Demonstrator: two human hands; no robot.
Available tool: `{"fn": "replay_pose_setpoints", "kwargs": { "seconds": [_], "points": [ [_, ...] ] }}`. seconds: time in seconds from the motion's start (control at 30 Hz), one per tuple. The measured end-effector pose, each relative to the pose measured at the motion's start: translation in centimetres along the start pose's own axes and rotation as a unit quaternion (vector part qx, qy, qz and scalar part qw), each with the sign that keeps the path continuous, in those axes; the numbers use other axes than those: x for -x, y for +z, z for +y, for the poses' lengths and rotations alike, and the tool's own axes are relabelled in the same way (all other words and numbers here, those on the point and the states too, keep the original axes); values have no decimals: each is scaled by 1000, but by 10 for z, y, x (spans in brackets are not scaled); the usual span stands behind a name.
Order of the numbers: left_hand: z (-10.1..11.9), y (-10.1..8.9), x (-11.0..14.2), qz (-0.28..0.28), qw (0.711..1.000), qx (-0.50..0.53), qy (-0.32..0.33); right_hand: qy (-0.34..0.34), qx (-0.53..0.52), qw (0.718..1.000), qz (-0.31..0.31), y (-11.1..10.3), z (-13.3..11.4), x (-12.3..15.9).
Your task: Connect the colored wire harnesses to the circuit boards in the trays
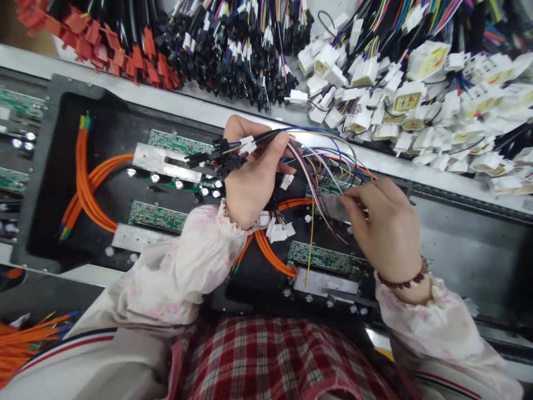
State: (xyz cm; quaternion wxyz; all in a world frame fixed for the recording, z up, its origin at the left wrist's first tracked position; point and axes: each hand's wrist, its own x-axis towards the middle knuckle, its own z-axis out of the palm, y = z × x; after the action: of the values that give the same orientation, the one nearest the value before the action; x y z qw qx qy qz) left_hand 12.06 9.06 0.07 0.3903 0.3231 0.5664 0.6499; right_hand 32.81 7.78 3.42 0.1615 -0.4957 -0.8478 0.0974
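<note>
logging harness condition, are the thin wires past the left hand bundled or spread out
Spread out: past the left hand, the thin wires fan apart in loose strands toward the right hand; one yellow wire hangs separately.

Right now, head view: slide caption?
Left hand grips a harness while the right hand pinches its loose wires above green circuit boards.

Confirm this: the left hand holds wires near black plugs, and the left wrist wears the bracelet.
Wrong wrist: the head view shows the bracelet on the right one. The left hand does hold wires near black plugs.
</note>
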Motion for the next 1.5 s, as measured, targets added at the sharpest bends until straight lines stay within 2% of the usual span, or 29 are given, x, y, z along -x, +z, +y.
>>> {"fn": "replay_pose_setpoints", "kwargs": {
  "seconds": [0.07,0.13,0.27,0.37,0.63,0.83,0.97,1.03,1.13,1.2,1.27,1.33,1.43,1.5],
  "points": [
    [2,1,0,-10,1000,3,-4,11,-23,998,61,-2,-3,-4],
    [4,1,0,-8,1000,-8,-7,27,-37,994,94,1,-4,-9],
    [7,1,1,-4,1000,-26,-13,43,-56,996,48,16,3,-16],
    [7,0,1,-4,999,-40,-26,49,-49,996,53,23,8,-16],
    [1,0,0,-12,1000,9,-6,57,-63,994,69,25,7,-14],
    [-1,0,0,-10,1000,-2,14,66,-52,996,42,27,9,-17],
    [-5,-1,-3,-23,999,10,32,49,-46,995,75,19,4,-12],
    [-9,-2,-6,-26,999,18,40,26,-30,998,47,13,-1,-8],
    [-15,-3,-9,-33,997,39,63,-19,-17,998,-50,4,-4,-1],
    [-16,-3,-9,-27,996,48,64,-13,-12,997,-71,-4,0,4],
    [-13,-2,-8,-24,997,53,59,18,6,998,-56,-13,8,8],
    [-8,-2,-5,-24,997,49,47,47,26,998,-10,-20,14,12],
    [-1,-3,-2,-21,999,37,34,53,22,995,83,-24,18,13],
    [1,-4,-2,-17,999,30,42,46,6,994,103,-19,17,11]
  ]
}}
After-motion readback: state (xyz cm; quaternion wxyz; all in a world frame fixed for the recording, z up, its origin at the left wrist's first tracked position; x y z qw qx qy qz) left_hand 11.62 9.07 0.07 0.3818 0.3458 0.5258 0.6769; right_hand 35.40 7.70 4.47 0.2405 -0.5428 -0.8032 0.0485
